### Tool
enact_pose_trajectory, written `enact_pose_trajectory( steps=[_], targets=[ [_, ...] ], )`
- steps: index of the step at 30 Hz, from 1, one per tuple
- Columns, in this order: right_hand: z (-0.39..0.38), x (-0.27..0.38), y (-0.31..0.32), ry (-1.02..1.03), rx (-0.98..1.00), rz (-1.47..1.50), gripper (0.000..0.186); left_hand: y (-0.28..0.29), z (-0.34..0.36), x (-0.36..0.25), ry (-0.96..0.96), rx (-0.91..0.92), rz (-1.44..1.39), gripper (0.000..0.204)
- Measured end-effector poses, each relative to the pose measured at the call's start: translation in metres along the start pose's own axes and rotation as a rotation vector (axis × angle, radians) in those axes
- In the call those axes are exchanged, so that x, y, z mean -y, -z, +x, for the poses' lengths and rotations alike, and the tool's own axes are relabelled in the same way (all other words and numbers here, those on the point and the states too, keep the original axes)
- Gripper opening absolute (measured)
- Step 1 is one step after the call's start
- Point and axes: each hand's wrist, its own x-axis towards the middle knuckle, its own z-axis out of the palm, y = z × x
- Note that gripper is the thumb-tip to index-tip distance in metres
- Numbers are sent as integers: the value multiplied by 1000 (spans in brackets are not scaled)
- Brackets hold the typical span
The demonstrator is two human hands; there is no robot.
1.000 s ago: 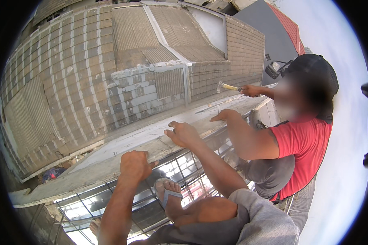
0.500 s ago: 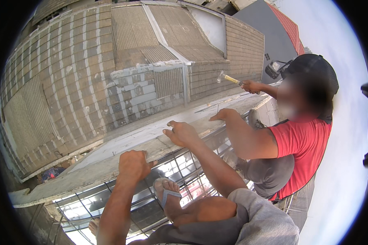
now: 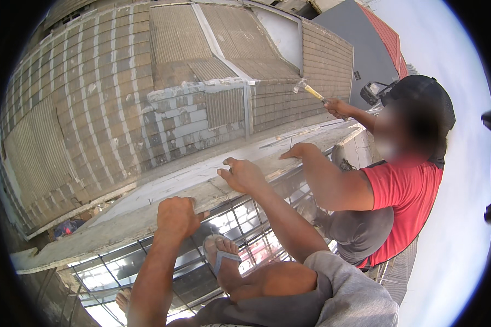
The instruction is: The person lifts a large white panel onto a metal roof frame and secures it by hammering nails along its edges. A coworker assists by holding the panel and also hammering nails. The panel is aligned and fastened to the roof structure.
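My left hand [image 3: 177, 217] is curled over the near edge of a concrete ledge [image 3: 112, 237], thumb along its side. Farther right, my right hand [image 3: 242, 175] rests on the same ledge, thumb and forefinger apart, with its other fingers partly hidden; I see no tool in either hand. Beside me at the right crouches a co-worker in a red shirt [image 3: 403, 188] and black cap. One of the co-worker's hands lies on the ledge, close beyond my right hand; the other holds up a hammer [image 3: 311, 91] with a yellow handle over the ledge.
Beneath me is a metal bar grid [image 3: 188, 256] with gaps to a bright space below; my sandalled foot [image 3: 222, 252] stands on it. A thin nail-like pin [image 3: 290, 143] sticks up from the ledge near the co-worker's hand. Beyond the ledge lies a tiled roof [image 3: 103, 109].
The co-worker's hammer has risen slightly and shifted a little right. Both my hands stay in nearly the same places on the ledge.
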Motion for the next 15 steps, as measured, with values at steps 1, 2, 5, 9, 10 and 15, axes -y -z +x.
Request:
enact_pose_trajectory(
  steps=[1,2,5,9,10,15],
  targets=[
    [0,0,0,4,-4,1,54,1,0,0,-1,-8,-4,54],
    [0,0,0,4,-5,1,55,1,0,-1,5,4,-6,54],
    [0,0,0,-1,-3,2,55,4,0,-3,46,87,3,53],
    [0,0,0,5,1,0,55,8,0,-5,47,92,2,54],
    [0,0,0,7,1,1,55,9,0,-5,48,95,4,54],
    [1,0,-1,7,-3,1,56,5,0,-3,40,68,-4,54]
  ],
)
